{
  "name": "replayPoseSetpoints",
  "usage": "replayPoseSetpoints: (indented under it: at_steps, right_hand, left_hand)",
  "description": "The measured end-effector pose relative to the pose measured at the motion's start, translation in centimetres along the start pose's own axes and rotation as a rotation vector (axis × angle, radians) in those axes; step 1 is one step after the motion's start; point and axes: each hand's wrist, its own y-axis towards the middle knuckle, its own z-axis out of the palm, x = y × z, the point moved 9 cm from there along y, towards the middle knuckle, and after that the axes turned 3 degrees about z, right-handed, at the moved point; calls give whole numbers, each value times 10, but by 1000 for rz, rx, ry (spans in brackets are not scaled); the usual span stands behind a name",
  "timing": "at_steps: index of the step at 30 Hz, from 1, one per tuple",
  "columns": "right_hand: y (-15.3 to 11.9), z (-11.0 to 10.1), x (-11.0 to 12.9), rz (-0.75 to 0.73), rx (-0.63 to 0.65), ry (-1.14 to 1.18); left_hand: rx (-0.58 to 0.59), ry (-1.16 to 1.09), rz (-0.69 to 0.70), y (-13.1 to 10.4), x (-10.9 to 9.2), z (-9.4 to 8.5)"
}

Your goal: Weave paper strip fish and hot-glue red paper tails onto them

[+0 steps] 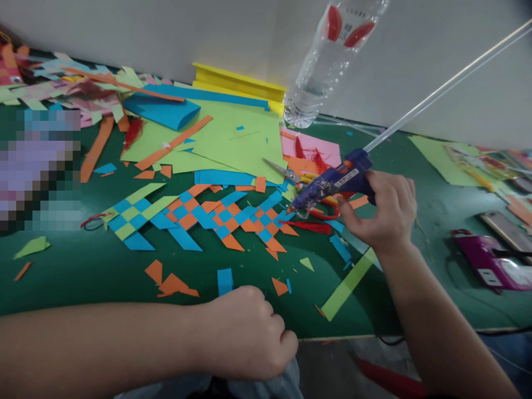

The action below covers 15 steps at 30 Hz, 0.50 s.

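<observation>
My right hand [388, 208] grips the handle of a blue hot glue gun [338, 180], which has a long clear glue stick [440, 83] in its back. The gun's nozzle points down-left, near the right end of a row of woven paper fish [224, 219] in blue, orange and green. A red tassel [311, 227] lies by that end. My left hand [249, 332] is closed in a fist at the table's front edge, close to a blue paper piece [225, 281]. What its fingers hold, if anything, is hidden.
Scissors [282, 169] lie partly behind the glue gun. Green paper sheets [241, 138], a water bottle [328, 66] and a yellow strip [241, 82] are along the wall. Paper scraps [172, 284] are scattered on the green table [83, 271]. At right lie a purple case [490, 260] and a phone [507, 230].
</observation>
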Motion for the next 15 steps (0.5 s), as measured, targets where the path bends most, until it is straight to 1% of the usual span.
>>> replayPoseSetpoints:
  at_steps: [2, 6, 11, 15]
  right_hand:
    - [0, -3, 0, 9, -30, 2]
    - [0, -3, -2, 37, -9, 15]
    - [-1, -2, -2, 26, 5, 31]
    - [-1, -3, 0, -4, -27, 27]
  left_hand:
    - [13, 1, 5, 0, 0, 0]
    - [31, 3, 7, 0, -1, 1]
    - [22, -8, 0, 1, 0, 1]
    - [8, -8, -2, 0, 0, 0]
